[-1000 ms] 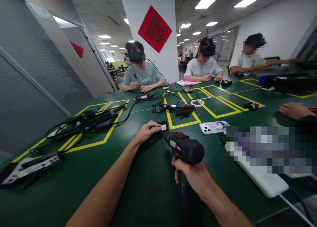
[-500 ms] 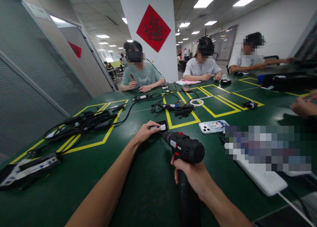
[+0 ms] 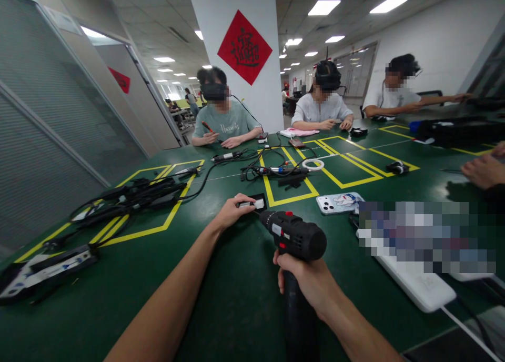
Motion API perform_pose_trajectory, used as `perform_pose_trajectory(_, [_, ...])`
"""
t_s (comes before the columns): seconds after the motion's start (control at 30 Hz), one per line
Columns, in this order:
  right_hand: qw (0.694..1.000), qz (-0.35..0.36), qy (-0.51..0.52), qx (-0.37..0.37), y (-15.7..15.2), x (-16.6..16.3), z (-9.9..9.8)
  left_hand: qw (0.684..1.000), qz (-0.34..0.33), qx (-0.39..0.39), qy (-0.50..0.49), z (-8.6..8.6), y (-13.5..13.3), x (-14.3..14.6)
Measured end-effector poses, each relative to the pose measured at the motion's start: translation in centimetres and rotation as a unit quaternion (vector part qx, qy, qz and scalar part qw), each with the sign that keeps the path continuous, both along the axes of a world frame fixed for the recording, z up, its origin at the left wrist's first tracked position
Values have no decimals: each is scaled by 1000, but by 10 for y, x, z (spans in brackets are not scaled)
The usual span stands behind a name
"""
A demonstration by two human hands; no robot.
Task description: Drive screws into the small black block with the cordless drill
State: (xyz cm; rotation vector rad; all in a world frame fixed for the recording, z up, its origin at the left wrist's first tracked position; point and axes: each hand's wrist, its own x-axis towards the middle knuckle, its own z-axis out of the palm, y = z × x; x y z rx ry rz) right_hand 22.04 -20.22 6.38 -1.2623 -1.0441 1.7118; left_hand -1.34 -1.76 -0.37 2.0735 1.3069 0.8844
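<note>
My right hand [image 3: 302, 272] is wrapped round the handle of a black cordless drill [image 3: 294, 234] with red buttons. The drill's chuck points forward and left, toward a small flat black piece with a white block [image 3: 259, 203] on the green table. My left hand [image 3: 232, 212] grips the near left side of that piece, fingers closed over its edge. Whether the drill's bit touches it I cannot tell, as the tip is too small and partly hidden.
Bundled black cables [image 3: 145, 193] lie to the left, more cables and tools [image 3: 282, 171] ahead. A phone [image 3: 340, 202] and a white power bank-like slab [image 3: 422, 283] are on the right. Several people sit round the table [image 3: 150, 278], one holding a red-handled screwdriver [image 3: 208, 128].
Both my hands, the drill and the small piece stay almost where they were. Across the table, the person's red-handled screwdriver has tilted and shifted slightly left.
</note>
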Motion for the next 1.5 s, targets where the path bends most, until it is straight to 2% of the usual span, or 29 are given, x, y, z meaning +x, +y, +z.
perform_pose_trajectory(0.4, [1000, -1, -8, 7, 2, 2, -3, 1000, -4, 2, -6, 1, -1, 1])
perform_pose_trajectory(0.87, [997, 50, -42, 50, 10, 10, -1, 1000, -5, 2, -23, 1, -2, 1])
perform_pose_trajectory(1.5, [997, 44, -33, 46, 10, 11, -4, 1000, 1, -6, -18, 1, -2, 1])
